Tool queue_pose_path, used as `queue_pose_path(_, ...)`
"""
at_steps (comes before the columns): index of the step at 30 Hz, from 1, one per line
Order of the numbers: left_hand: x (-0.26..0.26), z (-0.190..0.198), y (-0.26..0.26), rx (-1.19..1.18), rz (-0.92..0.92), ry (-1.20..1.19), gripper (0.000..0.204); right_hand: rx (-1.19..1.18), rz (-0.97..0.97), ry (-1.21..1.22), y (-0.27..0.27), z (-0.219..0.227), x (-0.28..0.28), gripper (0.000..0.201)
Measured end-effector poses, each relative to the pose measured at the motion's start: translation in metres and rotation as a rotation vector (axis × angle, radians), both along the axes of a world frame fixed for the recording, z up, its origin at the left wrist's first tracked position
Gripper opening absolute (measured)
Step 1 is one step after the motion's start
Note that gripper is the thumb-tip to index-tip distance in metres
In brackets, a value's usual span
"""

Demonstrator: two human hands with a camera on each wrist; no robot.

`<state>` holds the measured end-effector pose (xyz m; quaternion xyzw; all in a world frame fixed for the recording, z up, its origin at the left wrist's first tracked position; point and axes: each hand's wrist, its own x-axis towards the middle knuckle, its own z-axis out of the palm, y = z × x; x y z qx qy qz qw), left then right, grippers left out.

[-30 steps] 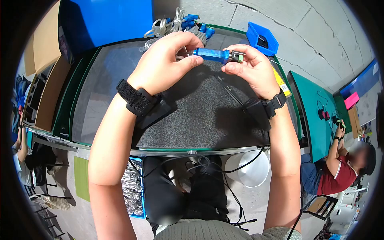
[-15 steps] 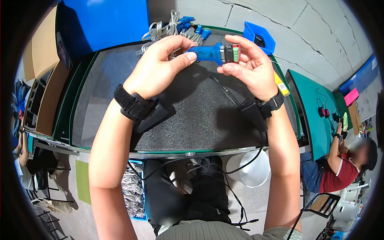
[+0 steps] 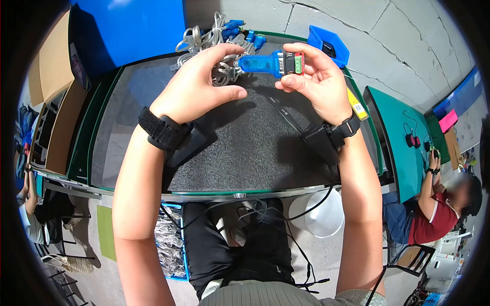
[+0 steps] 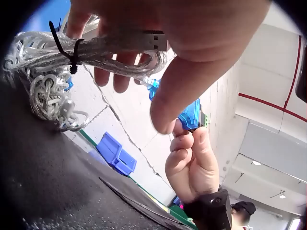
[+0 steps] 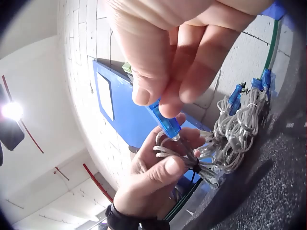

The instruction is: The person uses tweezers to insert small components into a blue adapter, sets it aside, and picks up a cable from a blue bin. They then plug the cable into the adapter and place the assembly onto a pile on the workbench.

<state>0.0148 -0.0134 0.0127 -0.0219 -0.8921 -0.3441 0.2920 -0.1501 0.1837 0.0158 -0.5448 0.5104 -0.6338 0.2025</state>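
My right hand (image 3: 329, 89) pinches the screw-terminal adapter end of a translucent blue serial connector (image 3: 258, 64) between thumb and fingers. The adapter has a green terminal block (image 3: 298, 65) on a red board and faces right. My left hand (image 3: 196, 89) is by the connector's cable end, thumb spread well away from the index finger. In the left wrist view the clear cable coil (image 4: 105, 50), bound with a black tie (image 4: 72, 57), lies along the left hand's straight fingers. Its metal USB plug (image 4: 156, 41) shows near the thumb's base.
More coiled cables with blue connectors (image 3: 235, 28) lie at the back of the dark mat (image 3: 245, 148). A blue bin (image 3: 326, 46) stands back right, near a yellow item (image 3: 357, 103). An open carton (image 3: 64, 122) is on the left. Another person (image 3: 439, 214) sits at the right-hand table.
My left thumb has come off the blue connector and spread downward. The connector has turned, its flat face and green terminal block now toward the head camera. My right hand keeps its pinch.
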Motion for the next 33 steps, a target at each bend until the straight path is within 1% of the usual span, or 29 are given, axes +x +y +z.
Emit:
queue_pose_path(1, 0.000, 0.001, 0.000, 0.001, 0.000, -0.001, 0.056, 0.005, -0.007, -0.007, 0.000, 0.000, 0.000, 0.048)
queue_pose_path(3, 0.001, 0.003, -0.001, -0.026, 0.097, -0.090, 0.061, 0.009, -0.013, -0.005, 0.001, -0.001, 0.000, 0.048)
queue_pose_path(7, 0.002, 0.003, -0.004, 0.014, 0.064, -0.061, 0.062, 0.020, -0.022, -0.027, 0.001, -0.001, -0.002, 0.047)
queue_pose_path(13, 0.003, -0.002, -0.008, -0.011, 0.102, -0.074, 0.054, 0.021, -0.052, -0.005, 0.002, 0.000, -0.005, 0.047)
queue_pose_path(15, 0.001, 0.003, -0.010, 0.044, 0.134, -0.178, 0.047, 0.006, -0.053, 0.001, 0.002, -0.001, -0.005, 0.047)
queue_pose_path(16, 0.001, 0.003, -0.009, 0.045, 0.137, -0.177, 0.047, -0.013, -0.057, 0.007, 0.002, -0.001, -0.005, 0.046)
queue_pose_path(18, 0.002, 0.004, -0.004, 0.104, 0.138, -0.037, 0.042, -0.041, -0.057, -0.011, 0.003, -0.001, -0.009, 0.046)
queue_pose_path(19, 0.003, 0.006, -0.002, 0.104, 0.138, -0.037, 0.042, -0.070, -0.060, -0.031, 0.004, 0.000, -0.010, 0.046)
queue_pose_path(21, 0.005, 0.009, 0.002, 0.034, 0.112, 0.113, 0.039, -0.095, -0.068, -0.043, 0.005, 0.001, -0.009, 0.045)
queue_pose_path(22, 0.004, 0.009, 0.002, 0.034, 0.112, 0.114, 0.039, -0.095, -0.073, -0.053, 0.006, 0.003, -0.009, 0.045)
queue_pose_path(24, 0.004, 0.009, 0.002, 0.128, 0.064, 0.123, 0.036, -0.094, -0.077, -0.064, 0.006, 0.003, -0.008, 0.046)
queue_pose_path(27, 0.008, 0.013, 0.004, 0.157, 0.065, 0.091, 0.037, -0.062, -0.066, -0.046, 0.006, 0.003, -0.008, 0.046)
queue_pose_path(28, 0.010, 0.014, 0.005, 0.158, 0.065, 0.092, 0.037, -0.044, -0.067, -0.047, 0.006, 0.003, -0.008, 0.050)
queue_pose_path(30, 0.012, 0.017, 0.005, 0.049, 0.095, 0.087, 0.040, -0.027, -0.069, -0.046, 0.006, 0.002, -0.008, 0.054)
queue_pose_path(31, 0.011, 0.016, 0.005, 0.049, 0.093, 0.089, 0.040, -0.021, -0.071, -0.048, 0.006, 0.001, -0.008, 0.054)
queue_pose_path(33, 0.008, 0.013, 0.005, 0.030, 0.116, 0.207, 0.038, -0.016, -0.075, -0.051, 0.006, 0.001, -0.008, 0.054)
